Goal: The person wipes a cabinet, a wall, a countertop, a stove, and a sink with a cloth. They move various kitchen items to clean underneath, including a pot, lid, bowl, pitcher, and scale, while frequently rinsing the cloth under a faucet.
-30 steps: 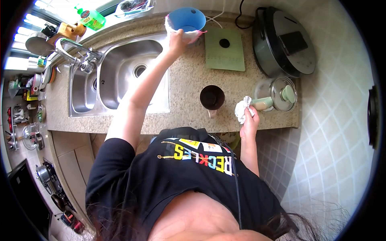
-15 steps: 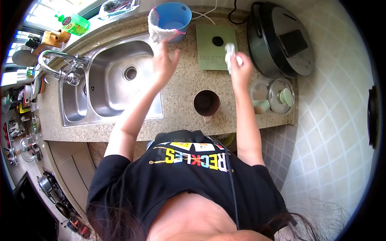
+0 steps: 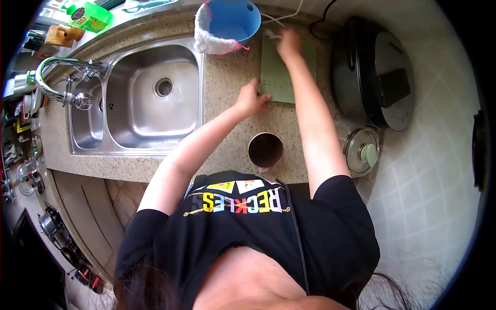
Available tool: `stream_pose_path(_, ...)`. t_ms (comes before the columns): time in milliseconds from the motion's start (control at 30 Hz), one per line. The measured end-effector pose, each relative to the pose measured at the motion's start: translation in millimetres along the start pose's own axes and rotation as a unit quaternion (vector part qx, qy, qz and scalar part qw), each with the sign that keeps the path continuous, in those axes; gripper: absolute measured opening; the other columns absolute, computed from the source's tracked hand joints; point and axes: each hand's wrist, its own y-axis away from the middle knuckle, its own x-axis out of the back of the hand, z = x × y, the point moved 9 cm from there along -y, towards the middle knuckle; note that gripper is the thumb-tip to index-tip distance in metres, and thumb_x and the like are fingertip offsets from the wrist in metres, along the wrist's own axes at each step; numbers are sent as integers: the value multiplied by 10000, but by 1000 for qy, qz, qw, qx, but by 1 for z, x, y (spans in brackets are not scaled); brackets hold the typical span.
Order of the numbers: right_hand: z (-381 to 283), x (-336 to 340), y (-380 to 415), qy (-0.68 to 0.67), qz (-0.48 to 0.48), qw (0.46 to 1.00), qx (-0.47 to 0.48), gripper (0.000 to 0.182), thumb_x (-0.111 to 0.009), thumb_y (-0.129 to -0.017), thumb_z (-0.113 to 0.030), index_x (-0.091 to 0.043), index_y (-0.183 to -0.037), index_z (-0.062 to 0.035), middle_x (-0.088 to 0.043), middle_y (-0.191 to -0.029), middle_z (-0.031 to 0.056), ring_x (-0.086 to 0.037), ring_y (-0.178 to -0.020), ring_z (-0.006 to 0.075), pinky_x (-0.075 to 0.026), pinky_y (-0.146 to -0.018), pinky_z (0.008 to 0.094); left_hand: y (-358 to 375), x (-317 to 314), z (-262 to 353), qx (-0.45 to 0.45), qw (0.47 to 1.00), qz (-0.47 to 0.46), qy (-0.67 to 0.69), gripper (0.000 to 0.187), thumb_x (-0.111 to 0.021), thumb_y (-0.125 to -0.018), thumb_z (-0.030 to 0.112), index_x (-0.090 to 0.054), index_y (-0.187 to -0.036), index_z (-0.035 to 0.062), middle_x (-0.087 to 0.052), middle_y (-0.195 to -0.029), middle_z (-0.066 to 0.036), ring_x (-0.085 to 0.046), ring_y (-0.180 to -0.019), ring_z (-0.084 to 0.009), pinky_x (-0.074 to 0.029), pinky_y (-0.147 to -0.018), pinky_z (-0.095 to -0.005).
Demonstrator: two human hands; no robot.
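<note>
A flat green board [image 3: 279, 77] lies on the counter. My left hand [image 3: 251, 99] is at its near left corner, fingers spread apart, with the thumb over the near edge and the fingertips beside the left edge. Over the far part of the board, my right hand [image 3: 289, 45] is closed on a crumpled white cloth [image 3: 271, 35], of which only a small piece shows. The board's dark round spot is hidden by my right hand and arm. A dark-inside cup [image 3: 266, 150] stands upright near the counter's front edge, between my forearms.
Left is a steel double sink [image 3: 155, 103] with a faucet [image 3: 82, 99]. A blue bucket [image 3: 235, 23] with white cloth over its rim stands behind the counter's middle. At right are a large dark cooker [image 3: 372, 75] and a glass lid [image 3: 361, 152]. Cables run behind the board.
My left hand has moved from near the bucket to the board's corner. My right hand, with the white cloth, has moved from the board's right side to its far part. The view has shifted slightly.
</note>
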Motion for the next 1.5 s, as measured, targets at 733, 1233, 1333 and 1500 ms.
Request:
stream_pose_path(733,59,58,52,-17,85,996,24,188,-590,-697,23,-689,-826,-72,-574,-865,172,-568,-836,365,-468,-754,409,-7,-17,-34,90,953,31,288,386,-582,-864,53,-329,-1148,-16,-566,-951,-187,-651,-737,-279,-590,-610,-367)
stream_pose_path(1233,45,81,123,80,153,982,-77,135,-538,-800,-40,-647,-881,-39,-575,-883,177,-573,-814,336,-461,-715,412,-5,-19,-37,91,946,27,308,343,-568,-882,83,-337,-1123,7,-535,-1032,-188,-651,-771,-294,-587,-657,-361)
stream_pose_path(1333,-12,63,148,30,143,989,-22,110,-580,-771,-55,-666,-836,-75,-564,-880,146,-567,-806,325,-462,-702,401,-11,-20,-39,86,942,19,324,334,-555,-896,116,-340,-1128,8,-534,-1027,-188,-650,-775,-292,-585,-667,-368)
stream_pose_path(1500,-45,37,180,-115,-47,992,18,236,-612,-711,-24,-710,-890,-142,-571,-887,126,-577,-832,308,-481,-769,386,-18,-17,-44,87,923,16,375,340,-550,-910,200,-344,-1112,18,-534,-991,-171,-649,-760,-283,-583,-671,-363)
